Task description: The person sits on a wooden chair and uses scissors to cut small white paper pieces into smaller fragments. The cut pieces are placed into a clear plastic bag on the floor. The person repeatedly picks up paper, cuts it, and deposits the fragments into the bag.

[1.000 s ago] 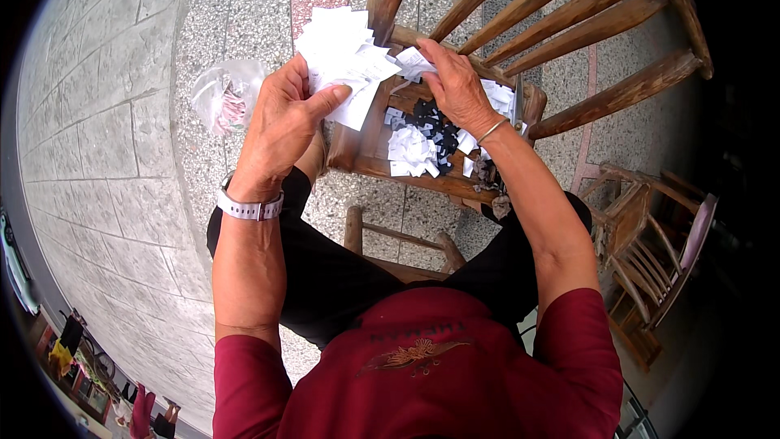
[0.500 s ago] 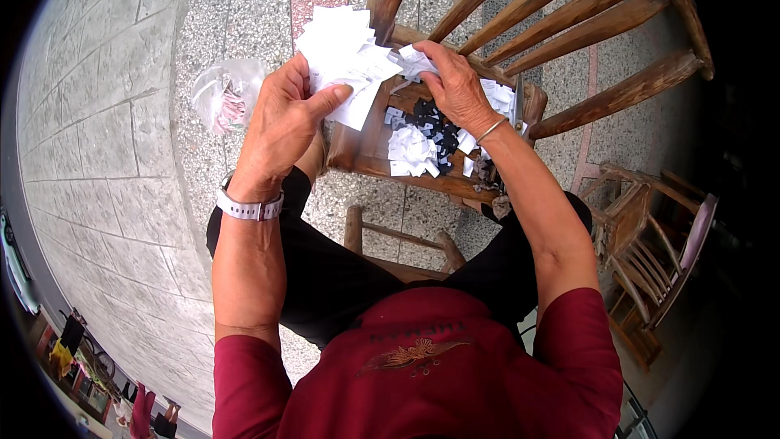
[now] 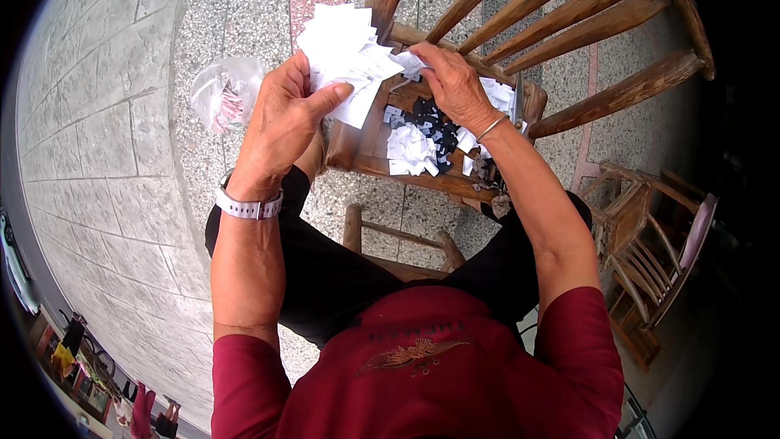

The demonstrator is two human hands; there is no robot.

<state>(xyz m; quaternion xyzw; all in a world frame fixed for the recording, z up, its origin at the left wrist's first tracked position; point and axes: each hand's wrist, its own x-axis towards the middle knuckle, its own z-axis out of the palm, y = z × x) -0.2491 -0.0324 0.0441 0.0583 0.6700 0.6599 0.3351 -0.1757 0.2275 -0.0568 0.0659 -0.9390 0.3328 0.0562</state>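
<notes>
My left hand (image 3: 284, 118) is closed on a fanned stack of white paper slips (image 3: 345, 49), the thumb lying across its lower part. Just right of the stack, my right hand (image 3: 457, 88) pinches more white slips (image 3: 409, 62) that reach the stack's right edge. Both hands are over or beside a wooden chair seat (image 3: 349, 142). On the seat lie a heap of small white pieces (image 3: 411, 149), a scatter of small black pieces (image 3: 431, 118) and further white slips (image 3: 497, 94), partly hidden by my right hand. Metal scissors (image 3: 520, 106) lie at the seat's right edge.
Slatted wooden chair back (image 3: 569, 20) rises beyond the seat at the upper right. A clear plastic bag (image 3: 227, 96) with pinkish strips stands on the speckled floor to the left. A wooden stool bar (image 3: 402, 236) lies between my knees. Another wooden chair (image 3: 630, 223) stands at right.
My right hand has shifted slightly left, with its slips closer against the stack. The left hand and its stack have hardly moved.
</notes>
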